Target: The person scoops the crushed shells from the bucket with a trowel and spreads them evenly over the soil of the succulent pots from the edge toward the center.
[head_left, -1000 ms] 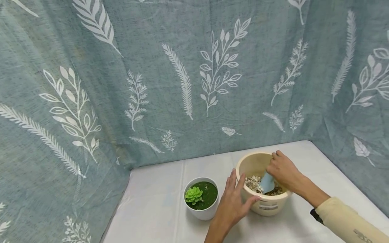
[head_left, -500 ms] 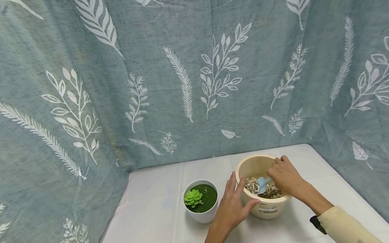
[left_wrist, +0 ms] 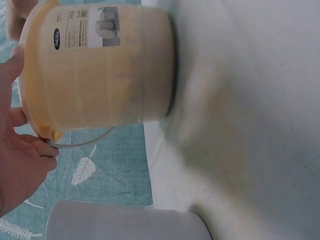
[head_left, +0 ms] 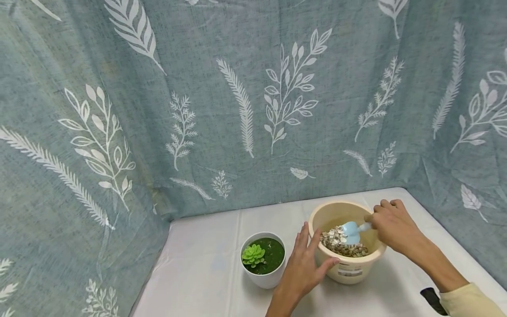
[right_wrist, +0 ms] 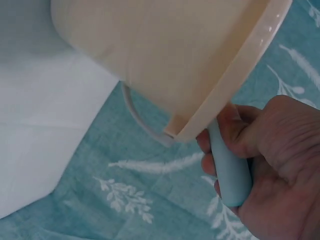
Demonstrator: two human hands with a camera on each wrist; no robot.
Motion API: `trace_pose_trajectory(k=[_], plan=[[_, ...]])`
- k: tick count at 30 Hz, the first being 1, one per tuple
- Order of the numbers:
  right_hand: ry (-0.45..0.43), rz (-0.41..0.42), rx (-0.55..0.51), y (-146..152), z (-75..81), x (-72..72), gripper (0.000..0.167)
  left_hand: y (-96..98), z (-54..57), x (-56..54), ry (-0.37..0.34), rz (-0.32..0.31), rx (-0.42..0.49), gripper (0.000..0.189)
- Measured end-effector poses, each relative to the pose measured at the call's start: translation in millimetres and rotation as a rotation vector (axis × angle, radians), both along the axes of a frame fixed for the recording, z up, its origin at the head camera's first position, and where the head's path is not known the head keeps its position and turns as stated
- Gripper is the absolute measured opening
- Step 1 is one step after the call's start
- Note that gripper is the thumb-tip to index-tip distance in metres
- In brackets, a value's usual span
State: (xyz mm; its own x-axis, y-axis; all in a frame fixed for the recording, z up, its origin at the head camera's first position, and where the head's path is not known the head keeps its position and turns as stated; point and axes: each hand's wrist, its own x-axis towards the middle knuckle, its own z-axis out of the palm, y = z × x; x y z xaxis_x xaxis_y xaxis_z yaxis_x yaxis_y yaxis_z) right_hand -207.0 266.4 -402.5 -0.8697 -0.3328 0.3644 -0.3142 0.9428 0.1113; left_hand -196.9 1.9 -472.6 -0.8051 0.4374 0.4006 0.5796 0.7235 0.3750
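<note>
A cream plastic bucket [head_left: 343, 268] stands on the white-covered table, partly filled with small pale and brown pebbles or shell bits [head_left: 350, 251]. My left hand [head_left: 300, 268] holds the bucket's near-left rim; in the left wrist view its thumb lies against the rim and other fingers bend beside the handle joint. My right hand [head_left: 396, 226] grips the handle of a light-blue toy shovel [head_left: 351, 233]. The shovel's blade is over the bits inside the bucket, with some pale bits at its edge. In the right wrist view, fingers wrap the shovel handle [right_wrist: 230, 172] beside the rim.
A white pot [head_left: 264, 279] with a green succulent [head_left: 253, 255] stands just left of my left hand. The bucket's thin handle [left_wrist: 85, 144] hangs down its side. A teal leaf-print curtain [head_left: 237, 110] encloses the table [head_left: 206, 264] at the back and sides.
My right hand has moved right and outward from the bucket's middle. The shovel has tipped to a flatter angle, its blade now facing up into view. The left hand stays on the rim.
</note>
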Motion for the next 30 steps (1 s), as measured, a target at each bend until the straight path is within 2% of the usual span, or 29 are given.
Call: trace_pose_trajectory(k=[7,15,21,24,28,30], plan=[[0.002,-0.015,-0.036,7,10.3,9.7,0.029,0.0,0.5,0.2,-0.005,-0.002,-0.004,0.083],[0.030,-0.031,-0.076,6,33.4,19.1,0.036,-1.0,-0.7,-0.7,-0.009,0.007,0.000,0.084],[0.048,0.034,-0.142,-8,51.5,18.1,0.036,-11.3,6.7,-2.8,0.056,0.050,-0.089,0.091],[0.043,0.074,-0.186,-21,57.3,14.9,0.040,-25.1,9.9,-2.2,0.080,0.071,-0.103,0.093],[0.049,0.114,-0.213,-42,59.1,9.4,0.040,-57.4,9.1,0.5,0.090,0.116,0.028,0.093],[0.053,0.132,-0.210,-54,57.3,5.8,0.036,-75.8,7.9,1.8,0.039,0.157,0.130,0.098]])
